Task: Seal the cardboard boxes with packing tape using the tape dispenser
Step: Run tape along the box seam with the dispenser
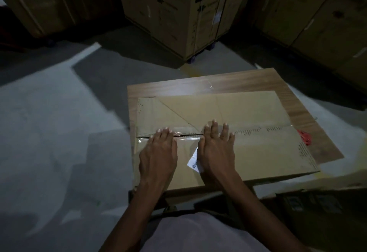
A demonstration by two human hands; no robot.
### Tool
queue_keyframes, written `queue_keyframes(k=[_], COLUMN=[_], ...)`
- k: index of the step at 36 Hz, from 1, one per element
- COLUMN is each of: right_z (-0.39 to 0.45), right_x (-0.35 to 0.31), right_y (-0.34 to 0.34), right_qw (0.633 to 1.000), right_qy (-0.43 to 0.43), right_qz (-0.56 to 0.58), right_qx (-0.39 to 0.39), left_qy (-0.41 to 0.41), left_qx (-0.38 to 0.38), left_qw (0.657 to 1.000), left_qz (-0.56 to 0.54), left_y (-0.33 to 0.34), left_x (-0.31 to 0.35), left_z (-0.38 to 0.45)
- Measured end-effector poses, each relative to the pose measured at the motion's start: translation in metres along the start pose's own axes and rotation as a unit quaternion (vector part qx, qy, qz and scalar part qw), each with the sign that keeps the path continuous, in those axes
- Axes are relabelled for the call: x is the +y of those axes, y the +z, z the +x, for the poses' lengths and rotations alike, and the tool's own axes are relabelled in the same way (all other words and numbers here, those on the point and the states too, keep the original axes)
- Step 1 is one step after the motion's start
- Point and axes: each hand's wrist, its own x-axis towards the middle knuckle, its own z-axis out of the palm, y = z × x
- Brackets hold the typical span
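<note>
A flat brown cardboard box (pixel 258 148) lies on a wooden table (pixel 248 81), its two top flaps meeting in a seam across the middle. A strip of clear packing tape (pixel 188 135) covers the left stretch of that seam. My left hand (pixel 158 152) presses flat on the taped seam near the box's left end. My right hand (pixel 216 148) presses flat on the seam just right of it, fingers spread. A red tape dispenser (pixel 304 138) peeks out behind the box's right edge. A white label (pixel 193 160) shows between my hands.
Tall printed cartons (pixel 178 13) on wheels stand behind the table, with more cartons (pixel 317 13) at the right and left. Grey concrete floor (pixel 59 122) spreads to the left. A dark box (pixel 317 208) sits low at the right.
</note>
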Motion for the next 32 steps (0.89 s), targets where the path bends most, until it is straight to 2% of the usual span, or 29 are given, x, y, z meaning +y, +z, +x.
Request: queue_keyframes(k=[3,6,9,12,16,19,25,29,32], right_z=[-0.002,-0.001,0.002,-0.002,-0.007,-0.006,0.006,-0.003,-0.005], right_x=[-0.024,-0.030,-0.012,0.004,0.022,0.031,-0.010,-0.045,-0.034], right_y=[0.010,0.016,0.011,0.009,0.000,-0.006,0.000,0.016,0.014], right_qw=[0.997,0.994,0.996,0.999,0.998,0.998,0.999,0.992,0.991], right_qy=[-0.074,-0.109,-0.083,-0.040,0.049,0.064,-0.011,-0.112,-0.127], right_qz=[-0.004,0.002,-0.006,0.000,0.017,0.005,-0.045,-0.049,-0.039], right_qx=[-0.001,0.009,0.008,0.022,0.022,0.002,-0.003,0.019,0.021], left_qy=[0.005,0.015,0.034,0.040,-0.021,-0.048,-0.048,-0.060,-0.074], left_qx=[-0.040,-0.018,0.055,0.017,0.043,0.037,-0.025,-0.016,0.003], left_qw=[0.999,1.000,0.996,0.998,0.998,0.998,0.996,0.995,0.997], left_qz=[0.023,-0.005,-0.062,-0.047,-0.035,-0.015,0.069,0.079,0.030], left_y=[0.001,-0.006,-0.008,-0.002,0.000,0.001,-0.010,-0.022,-0.021], left_x=[-0.001,-0.009,-0.016,-0.016,-0.028,-0.033,-0.024,-0.027,-0.032], left_z=[0.006,0.008,0.002,-0.003,-0.009,-0.012,-0.007,-0.002,-0.004])
